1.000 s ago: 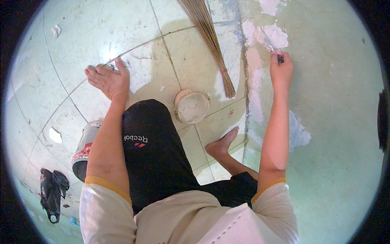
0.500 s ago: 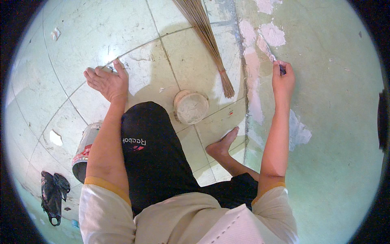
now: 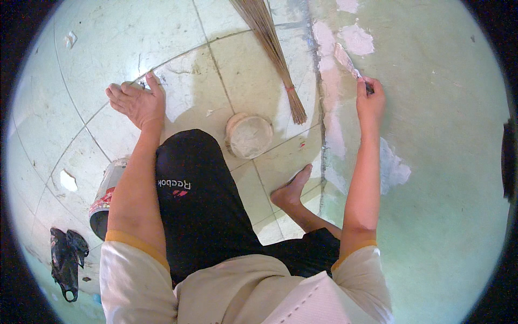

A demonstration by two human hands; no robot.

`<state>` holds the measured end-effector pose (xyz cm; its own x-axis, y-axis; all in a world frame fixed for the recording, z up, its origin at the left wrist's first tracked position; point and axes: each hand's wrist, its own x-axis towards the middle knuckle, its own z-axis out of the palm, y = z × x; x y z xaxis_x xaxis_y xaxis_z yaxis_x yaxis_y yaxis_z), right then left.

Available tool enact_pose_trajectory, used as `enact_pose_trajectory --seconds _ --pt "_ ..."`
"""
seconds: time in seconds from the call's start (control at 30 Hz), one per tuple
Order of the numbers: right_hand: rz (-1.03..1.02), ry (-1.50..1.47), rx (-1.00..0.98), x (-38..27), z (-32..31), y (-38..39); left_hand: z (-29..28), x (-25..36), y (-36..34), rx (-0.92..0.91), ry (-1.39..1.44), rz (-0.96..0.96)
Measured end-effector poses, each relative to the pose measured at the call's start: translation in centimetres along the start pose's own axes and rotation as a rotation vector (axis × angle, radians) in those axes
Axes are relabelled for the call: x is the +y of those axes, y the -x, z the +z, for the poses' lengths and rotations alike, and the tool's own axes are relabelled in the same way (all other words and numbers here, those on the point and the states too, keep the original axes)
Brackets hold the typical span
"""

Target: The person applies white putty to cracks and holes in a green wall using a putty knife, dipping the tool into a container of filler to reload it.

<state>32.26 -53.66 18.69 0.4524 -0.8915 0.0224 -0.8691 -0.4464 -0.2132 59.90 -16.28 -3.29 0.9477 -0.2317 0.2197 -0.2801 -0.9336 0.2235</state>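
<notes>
My right hand (image 3: pixel 370 102) is closed round the dark handle of a putty knife (image 3: pixel 346 60). Its blade, coated in pale pinkish putty, lies against the lower part of the green wall (image 3: pixel 431 135). Around the blade are patches of pink putty (image 3: pixel 357 40) along the wall's base. My left hand (image 3: pixel 141 102) has its fingers spread and holds nothing; it is over the tiled floor, and I cannot tell whether it touches it. Between my arms a round tub (image 3: pixel 251 136) with whitish putty in it stands on the tiles.
A stick broom (image 3: pixel 272 51) lies on the floor beside the wall. To the left, a bucket (image 3: pixel 102 202) lies partly behind my left arm, with a black plastic bag (image 3: pixel 66 262) beyond it. A white scrap (image 3: pixel 68 181) is on the tiles. My bare foot (image 3: pixel 292 189) rests near the wall.
The whole view has shifted slightly, moving everything a little left and up. My right hand still grips the putty knife at nearly the same spot on the wall; the left hand keeps its spread pose.
</notes>
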Motion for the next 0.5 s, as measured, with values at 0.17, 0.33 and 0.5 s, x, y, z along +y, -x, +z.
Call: enact_pose_trajectory --seconds 0.17,0.33,0.5 --pt "0.011 -0.063 0.006 -0.6 -3.5 2.4 0.0 0.2 0.2 -0.014 0.037 0.012" --pt "0.004 0.003 -0.026 -0.5 -6.0 4.6 0.2 0.1 0.7 -0.018 0.019 0.024" --pt "-0.077 -0.013 -0.161 2.6 -6.5 6.3 0.3 0.3 0.5 -0.035 -0.019 -0.006"
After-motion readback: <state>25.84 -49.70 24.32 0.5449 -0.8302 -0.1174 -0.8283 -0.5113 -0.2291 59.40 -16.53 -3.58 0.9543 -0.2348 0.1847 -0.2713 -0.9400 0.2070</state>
